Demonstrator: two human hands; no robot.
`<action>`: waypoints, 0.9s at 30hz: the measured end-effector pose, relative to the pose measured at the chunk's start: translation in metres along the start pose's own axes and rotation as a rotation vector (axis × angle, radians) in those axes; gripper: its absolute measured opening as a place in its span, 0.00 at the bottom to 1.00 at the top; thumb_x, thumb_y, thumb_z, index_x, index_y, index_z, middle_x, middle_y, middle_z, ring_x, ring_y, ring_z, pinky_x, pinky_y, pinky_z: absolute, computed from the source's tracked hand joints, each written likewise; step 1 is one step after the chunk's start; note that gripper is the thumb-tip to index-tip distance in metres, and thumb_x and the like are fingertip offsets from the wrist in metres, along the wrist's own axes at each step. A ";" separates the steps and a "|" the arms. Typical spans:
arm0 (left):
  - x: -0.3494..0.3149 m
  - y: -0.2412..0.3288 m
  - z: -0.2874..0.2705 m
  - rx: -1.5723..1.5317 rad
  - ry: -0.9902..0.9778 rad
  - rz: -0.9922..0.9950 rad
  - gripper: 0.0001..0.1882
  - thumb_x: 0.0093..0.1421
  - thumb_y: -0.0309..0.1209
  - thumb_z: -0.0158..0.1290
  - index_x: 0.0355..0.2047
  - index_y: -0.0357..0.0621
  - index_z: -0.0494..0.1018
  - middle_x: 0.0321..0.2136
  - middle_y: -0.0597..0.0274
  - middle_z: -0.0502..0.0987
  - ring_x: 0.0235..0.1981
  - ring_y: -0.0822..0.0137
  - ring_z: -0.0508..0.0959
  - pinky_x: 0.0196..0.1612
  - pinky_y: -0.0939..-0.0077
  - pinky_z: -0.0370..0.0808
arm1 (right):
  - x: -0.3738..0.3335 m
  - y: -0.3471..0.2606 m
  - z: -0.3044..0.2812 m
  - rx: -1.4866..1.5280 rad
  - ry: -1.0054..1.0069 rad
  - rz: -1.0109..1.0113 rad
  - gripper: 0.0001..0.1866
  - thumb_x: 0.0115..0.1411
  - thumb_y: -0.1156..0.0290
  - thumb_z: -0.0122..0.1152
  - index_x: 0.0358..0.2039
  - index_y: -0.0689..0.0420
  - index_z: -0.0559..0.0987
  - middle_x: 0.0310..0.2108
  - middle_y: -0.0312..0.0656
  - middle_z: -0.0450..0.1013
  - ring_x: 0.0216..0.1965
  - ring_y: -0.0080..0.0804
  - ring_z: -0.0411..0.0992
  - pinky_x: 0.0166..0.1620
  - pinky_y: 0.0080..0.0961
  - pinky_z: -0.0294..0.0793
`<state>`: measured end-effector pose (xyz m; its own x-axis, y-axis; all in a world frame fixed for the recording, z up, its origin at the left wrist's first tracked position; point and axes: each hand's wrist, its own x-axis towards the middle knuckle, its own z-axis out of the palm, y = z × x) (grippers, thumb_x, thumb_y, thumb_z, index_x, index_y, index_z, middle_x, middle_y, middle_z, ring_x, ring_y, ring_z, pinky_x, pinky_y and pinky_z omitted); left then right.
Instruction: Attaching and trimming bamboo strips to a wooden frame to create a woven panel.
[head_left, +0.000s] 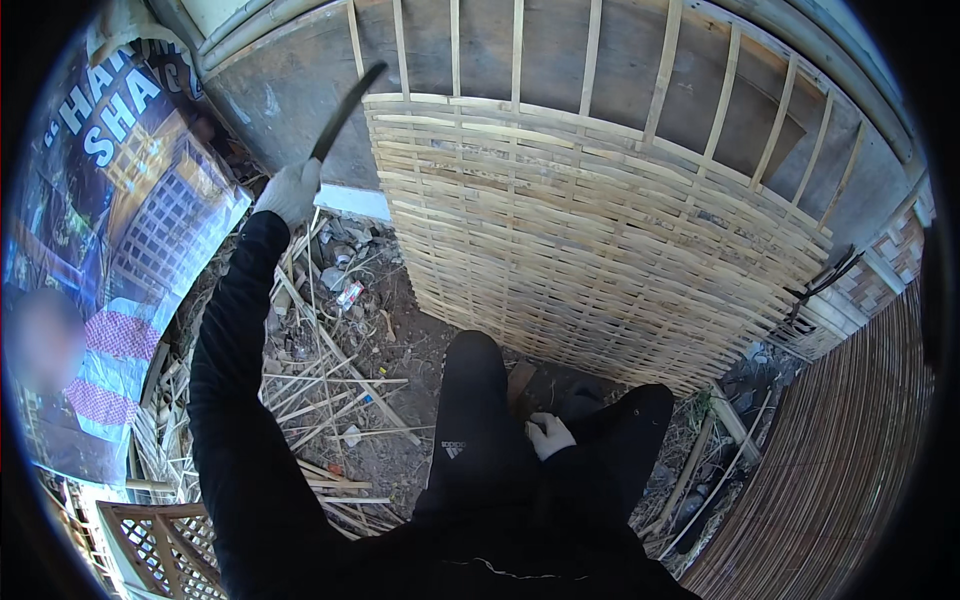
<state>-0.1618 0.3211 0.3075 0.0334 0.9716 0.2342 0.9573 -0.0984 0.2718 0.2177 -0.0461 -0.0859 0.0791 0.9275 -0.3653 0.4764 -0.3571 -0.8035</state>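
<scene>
In a pale work glove, my left hand [290,192] is raised at the upper left, its fingers closed round the handle of a machete [345,112]. The long dark blade points up and to the right, just off the upper left corner of a woven bamboo panel [590,240]. This panel leans in front of me, with flat weaving strips across upright slats; the slats stand bare above the weave. Low between my knees, my gloved right hand [548,435] rests by my thigh with its fingers curled, and nothing shows in them.
Loose bamboo strips [335,395] and litter cover the ground at left. A printed banner [120,190] hangs along the left side. Behind the panel stands a dark board wall [300,105]. At right are a thin-stick screen [830,450] and a bamboo pole [735,420]; a wooden lattice [165,550] sits lower left.
</scene>
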 end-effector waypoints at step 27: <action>0.010 0.034 -0.064 0.130 0.061 0.082 0.26 0.78 0.46 0.34 0.39 0.36 0.72 0.36 0.31 0.82 0.44 0.32 0.83 0.50 0.41 0.75 | 0.001 0.000 -0.004 0.022 0.012 -0.021 0.23 0.70 0.53 0.62 0.56 0.58 0.81 0.52 0.54 0.80 0.56 0.53 0.78 0.60 0.42 0.76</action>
<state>-0.1473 0.3141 0.3785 0.0995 0.9461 0.3082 0.9813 -0.1445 0.1269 0.2215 -0.0448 -0.0839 0.0803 0.9361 -0.3425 0.4584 -0.3398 -0.8213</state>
